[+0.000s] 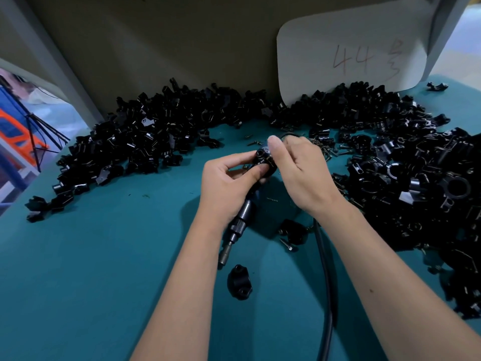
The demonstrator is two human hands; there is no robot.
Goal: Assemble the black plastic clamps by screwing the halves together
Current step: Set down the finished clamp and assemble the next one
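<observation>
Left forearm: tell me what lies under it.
A power screwdriver lies on the teal mat under the left hand and wrist, bit end poking out toward a loose clamp half. Its upper end is hidden.

Black clamp (264, 161) between both hands

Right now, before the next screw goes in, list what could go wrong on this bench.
1. The small black plastic clamp is pinched only between the left hand and right hand; it may slip.
2. The black powered screwdriver lies under the left wrist and could be knocked.
3. Its black cable runs beneath the right forearm and might snag.
</observation>
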